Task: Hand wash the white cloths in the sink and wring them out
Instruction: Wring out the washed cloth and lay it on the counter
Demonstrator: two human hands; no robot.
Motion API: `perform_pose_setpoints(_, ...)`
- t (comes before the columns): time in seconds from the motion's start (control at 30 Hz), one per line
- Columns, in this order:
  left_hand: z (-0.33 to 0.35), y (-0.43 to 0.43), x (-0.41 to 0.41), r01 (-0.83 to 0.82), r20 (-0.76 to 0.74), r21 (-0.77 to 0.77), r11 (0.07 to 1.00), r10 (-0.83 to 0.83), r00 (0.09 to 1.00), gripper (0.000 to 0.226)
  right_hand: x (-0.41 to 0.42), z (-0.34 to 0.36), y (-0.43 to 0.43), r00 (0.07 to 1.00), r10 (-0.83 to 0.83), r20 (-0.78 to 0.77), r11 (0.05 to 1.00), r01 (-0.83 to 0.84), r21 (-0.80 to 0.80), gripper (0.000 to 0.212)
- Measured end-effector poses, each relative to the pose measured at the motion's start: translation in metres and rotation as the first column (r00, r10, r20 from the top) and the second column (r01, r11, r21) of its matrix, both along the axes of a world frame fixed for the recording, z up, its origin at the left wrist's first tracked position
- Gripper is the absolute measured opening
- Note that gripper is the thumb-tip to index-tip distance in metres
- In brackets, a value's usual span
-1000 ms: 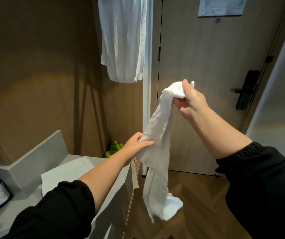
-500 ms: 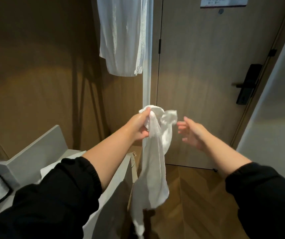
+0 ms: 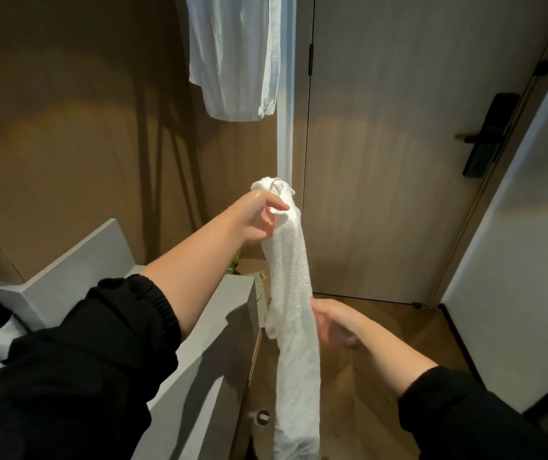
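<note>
white towelling cloth (image 3: 291, 277), likely damp, hangs long from the left hand (image 3: 259, 220), which pinches its bunched top end. the lower length dangles over the wooden floor (image 3: 398, 320), just beside the grey counter (image 3: 226, 310); no sink in view. right hand (image 3: 334, 323) sits at the cloth's mid-length, blurred, touching its edge; whether it has closed on it cannot be told. risks, as judged: water on the floor if wrung here; cloth slipping from the single pinch; a weak twist if the lower grip lands loose.
</note>
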State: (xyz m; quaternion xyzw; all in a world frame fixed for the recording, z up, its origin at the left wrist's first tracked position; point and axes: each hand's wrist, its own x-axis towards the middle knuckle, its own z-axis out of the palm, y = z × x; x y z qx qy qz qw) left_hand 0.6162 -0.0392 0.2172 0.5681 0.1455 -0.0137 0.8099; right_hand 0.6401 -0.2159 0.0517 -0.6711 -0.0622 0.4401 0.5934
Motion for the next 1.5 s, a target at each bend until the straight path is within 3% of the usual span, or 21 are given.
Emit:
perform_pose_setpoints(0.1,0.006,0.018,0.002,0.044,-0.137,0.26,0.965,-0.009,0.991,0.054,0.007,0.026,-0.005,0.985,-0.036,0.168,0.999,0.037,-0.002,0.047)
perform_pose_setpoints(0.17,0.016,0.029,-0.001,0.151,-0.257,0.377,0.914,-0.053,0.965,0.048,0.014,0.047,-0.004,0.988,-0.057,0.144,0.991,0.038,0.128,0.053)
perform_pose_setpoints(0.23,0.023,0.04,-0.003,0.15,-0.162,0.224,0.963,-0.115,0.98,0.048,0.019,0.073,0.003,0.985,-0.119,0.128,0.965,0.085,0.248,0.052)
perform_pose_setpoints(0.3,0.013,0.052,-0.005,0.03,0.069,-0.195,0.98,-0.017,0.997,0.059,0.023,0.107,0.006,0.97,-0.219,0.101,0.916,0.169,0.364,0.037)
perform_pose_setpoints(0.33,-0.001,0.056,-0.007,-0.046,0.084,-0.329,0.943,0.078,0.993,0.063,0.025,0.124,0.006,0.955,-0.286,0.078,0.883,0.231,0.41,0.029)
perform_pose_setpoints(0.4,-0.035,0.056,-0.01,-0.113,-0.062,-0.34,0.934,0.098,0.993,0.068,0.035,0.148,0.01,0.907,-0.41,0.093,0.848,0.341,0.405,0.023)
perform_pose_setpoints(0.5,-0.066,0.035,-0.016,0.015,-0.199,-0.26,0.966,-0.069,0.978,0.073,0.042,0.159,0.024,0.874,-0.389,0.292,0.913,0.323,0.25,0.021)
perform_pose_setpoints(0.63,-0.048,0.024,-0.016,-0.07,0.047,-0.315,0.947,0.089,0.995,0.03,0.046,0.161,0.027,0.726,-0.253,0.64,0.958,0.278,0.063,0.045)
perform_pose_setpoints(0.7,-0.047,0.027,-0.013,-0.162,0.154,-0.448,0.879,0.254,0.955,0.034,0.052,0.165,0.025,0.637,-0.268,0.723,0.947,0.313,0.075,0.046)
perform_pose_setpoints(0.77,-0.061,0.017,-0.015,-0.201,0.091,-0.378,0.904,0.252,0.963,0.038,0.056,0.167,0.027,0.664,-0.347,0.662,0.932,0.323,0.165,0.038)
perform_pose_setpoints(0.87,-0.088,-0.01,-0.026,-0.065,-0.125,-0.038,0.997,0.06,0.99,0.06,0.064,0.158,0.032,0.73,-0.352,0.585,0.934,0.31,0.176,0.036)
perform_pose_setpoints(0.9,-0.092,-0.012,-0.029,0.004,-0.129,-0.032,0.999,-0.008,0.992,0.06,0.062,0.158,0.032,0.726,-0.361,0.585,0.931,0.32,0.178,0.032)
perform_pose_setpoints(0.97,-0.089,-0.003,-0.028,-0.033,0.014,-0.202,0.979,0.037,0.999,0.033,0.054,0.166,0.028,0.699,-0.449,0.556,0.892,0.383,0.238,0.028)
perform_pose_setpoints(1.03,-0.078,0.007,-0.029,0.028,0.157,-0.324,0.946,0.024,0.987,0.037,0.055,0.176,0.023,0.714,-0.539,0.447,0.838,0.402,0.368,0.032)
perform_pose_setpoints(1.07,-0.074,0.008,-0.028,0.116,0.172,-0.249,0.962,-0.074,0.982,0.048,0.057,0.18,0.022,0.735,-0.558,0.387,0.811,0.383,0.443,0.031)
perform_pose_setpoints(1.13,-0.074,-0.001,-0.029,0.306,0.03,0.089,0.948,-0.31,0.95,0.063,0.06,0.182,0.023,0.748,-0.571,0.339,0.785,0.375,0.494,0.029)
perform_pose_setpoints(1.17,-0.073,-0.006,-0.028,0.36,-0.049,0.219,0.907,-0.358,0.932,0.066,0.06,0.18,0.025,0.742,-0.576,0.342,0.786,0.389,0.48,0.027)
perform_pose_setpoints(1.23,-0.07,-0.009,-0.027,0.365,-0.1,0.307,0.879,-0.352,0.931,0.068,0.059,0.174,0.026,0.739,-0.585,0.334,0.787,0.417,0.455,0.025)
perform_pose_setpoints(1.33,-0.063,-0.007,-0.025,0.287,-0.044,0.163,0.944,-0.284,0.958,0.048,0.065,0.162,0.019,0.825,-0.471,0.312,0.854,0.338,0.396,0.026)
perform_pose_setpoints(1.4,-0.056,-0.008,-0.027,0.255,-0.013,-0.007,0.967,-0.255,0.967,0.035,0.07,0.149,0.012,0.868,-0.292,0.4,0.949,0.213,0.231,0.039)
perform_pose_setpoints(1.5,-0.048,-0.014,-0.028,0.217,-0.006,-0.111,0.97,-0.219,0.976,0.031,0.078,0.122,-0.004,0.809,-0.241,0.536,0.963,0.266,0.032,0.043)
